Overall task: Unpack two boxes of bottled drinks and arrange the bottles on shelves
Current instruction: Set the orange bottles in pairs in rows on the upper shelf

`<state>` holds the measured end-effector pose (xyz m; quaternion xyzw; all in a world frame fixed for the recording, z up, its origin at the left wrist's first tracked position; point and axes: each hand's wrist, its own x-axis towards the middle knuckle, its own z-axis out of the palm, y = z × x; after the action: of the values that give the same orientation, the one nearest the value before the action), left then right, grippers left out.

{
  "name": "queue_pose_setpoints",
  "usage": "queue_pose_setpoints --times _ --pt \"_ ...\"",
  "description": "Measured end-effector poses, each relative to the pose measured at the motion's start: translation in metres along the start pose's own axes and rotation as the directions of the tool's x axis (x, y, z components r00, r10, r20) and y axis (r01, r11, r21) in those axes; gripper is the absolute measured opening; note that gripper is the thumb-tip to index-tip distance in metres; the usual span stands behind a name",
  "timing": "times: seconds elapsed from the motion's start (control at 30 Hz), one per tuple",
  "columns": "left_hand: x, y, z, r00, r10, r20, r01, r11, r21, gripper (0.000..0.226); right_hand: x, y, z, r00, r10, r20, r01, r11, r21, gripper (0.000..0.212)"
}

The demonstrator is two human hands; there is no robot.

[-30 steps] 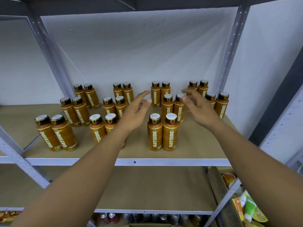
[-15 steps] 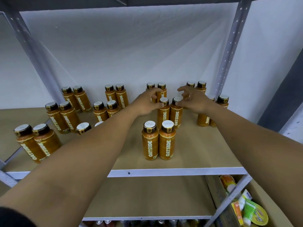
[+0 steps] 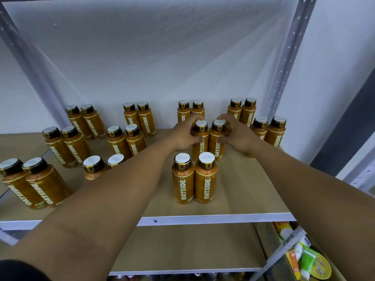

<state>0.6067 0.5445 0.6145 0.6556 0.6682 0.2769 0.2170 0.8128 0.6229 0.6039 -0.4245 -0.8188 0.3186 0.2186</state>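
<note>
Several orange OATSIDE bottles with dark caps stand in pairs on a brown shelf board [image 3: 239, 189]. My left hand [image 3: 183, 134] grips the left bottle [image 3: 199, 141] of the middle pair by its shoulder. My right hand [image 3: 236, 135] grips the right bottle [image 3: 217, 141] of that pair the same way. Both bottles stand upright and side by side. In front of them stands another pair [image 3: 194, 179] near the shelf's front edge. My left forearm hides part of a pair [image 3: 101, 165] further left.
A white wall backs the shelf, and grey perforated metal posts [image 3: 284, 61] stand at both sides. Below is another brown shelf board [image 3: 192, 246]. At the lower right, a cardboard box [image 3: 304, 260] holds colourful packets. More bottle tops show at the bottom edge.
Both hands reached forward from open above the shelf and closed on the middle pair of bottles. The camera moved closer and tilted down.
</note>
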Motion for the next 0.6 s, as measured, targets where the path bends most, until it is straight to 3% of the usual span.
queue_pose_setpoints --times 0.6 --pt "-0.023 -0.023 -0.024 0.999 -0.051 -0.008 0.051 0.998 0.041 0.067 0.008 -0.021 0.03 0.998 -0.065 0.026 0.065 0.998 0.001 0.071"
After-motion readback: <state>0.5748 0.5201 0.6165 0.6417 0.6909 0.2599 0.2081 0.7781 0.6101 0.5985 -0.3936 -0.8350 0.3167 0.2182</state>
